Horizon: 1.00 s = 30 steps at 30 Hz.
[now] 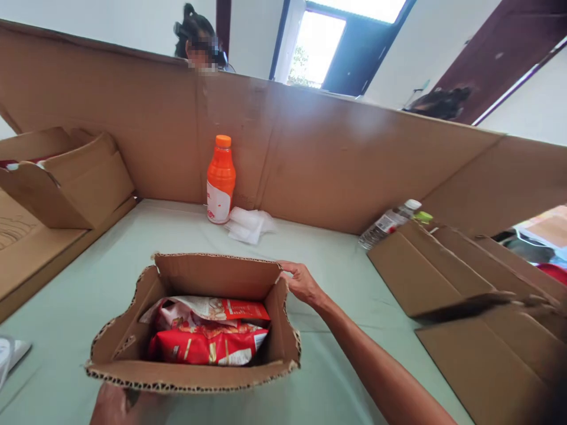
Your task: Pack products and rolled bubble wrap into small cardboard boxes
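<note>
An open cardboard box [217, 375] with rough-cut edges is in front of me, its mouth towards me. Inside lie red snack packets [208, 345] and a red and white printed packet [245, 310]. My right hand [303, 284] grips the box's far right corner, its fingertips partly hidden behind the wall. At the near left corner, my left hand [113, 402] holds the box from below the rim; most of its fingers are out of sight. Past the box, an orange bottle [220, 180] stands upright next to crumpled clear plastic [250, 224].
Tall cardboard walls [319, 159] border the green-covered table [336, 271]. At the left is another open carton [88, 177]. Cardboard boxes [425, 265] and a tilted clear bottle [387, 224] are at the right. A person [197, 35] is beyond the wall.
</note>
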### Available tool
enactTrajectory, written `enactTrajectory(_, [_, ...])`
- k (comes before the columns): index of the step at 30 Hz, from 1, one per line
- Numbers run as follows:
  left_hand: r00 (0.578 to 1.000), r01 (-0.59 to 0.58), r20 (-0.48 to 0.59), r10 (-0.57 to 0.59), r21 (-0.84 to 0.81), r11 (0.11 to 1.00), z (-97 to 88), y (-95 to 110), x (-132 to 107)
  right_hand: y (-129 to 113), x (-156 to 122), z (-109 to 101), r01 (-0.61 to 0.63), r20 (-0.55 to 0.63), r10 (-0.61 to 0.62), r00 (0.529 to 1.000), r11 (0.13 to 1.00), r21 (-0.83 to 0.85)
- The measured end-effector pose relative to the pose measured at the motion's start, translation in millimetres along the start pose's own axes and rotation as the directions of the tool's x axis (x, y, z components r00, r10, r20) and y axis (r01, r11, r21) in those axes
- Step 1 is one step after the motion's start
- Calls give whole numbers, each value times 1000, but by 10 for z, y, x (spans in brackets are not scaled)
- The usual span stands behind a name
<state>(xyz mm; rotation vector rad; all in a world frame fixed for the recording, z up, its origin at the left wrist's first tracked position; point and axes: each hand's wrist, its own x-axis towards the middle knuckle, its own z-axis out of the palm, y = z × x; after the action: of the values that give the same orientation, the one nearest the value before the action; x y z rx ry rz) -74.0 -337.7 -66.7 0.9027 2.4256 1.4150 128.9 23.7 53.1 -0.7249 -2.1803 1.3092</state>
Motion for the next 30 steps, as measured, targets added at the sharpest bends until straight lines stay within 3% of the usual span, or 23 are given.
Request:
enactTrajectory(3, [998,63,-30,-64,-22,998,-28,0,-25,67,-181,-28,-58,-166,64,984,997,42])
enactTrajectory(7, [994,97,-36,-100,-71,993,-33,143,16,102,-351,-260,-121,-299,158,941,983,138])
enactTrajectory(12, [996,76,-44,-81,-103,992,-74,389,36,121,-611,-477,-231,-255,280,926,951,204])
enactTrajectory(16, [996,87,-11,-89,-107,990,-154,408,101,192,-859,-576,-293,-242,340,909,933,208])
enactTrajectory(19, [997,81,2,-81,-98,992,-174,420,119,204,-1030,-596,-282,-262,316,912,946,161])
enactTrajectory(22, [998,47,-31,-50,-97,994,-147,506,76,156,-1086,-461,-234,-221,240,945,971,55])
enactTrajectory(27, [998,32,-52,-37,-92,995,-128,553,60,75,-771,-202,-100,-77,92,993,990,-103])
enactTrajectory(30, [999,31,-9,-31,-73,997,-164,444,126,78,-559,-350,-68,-189,35,981,982,-175])
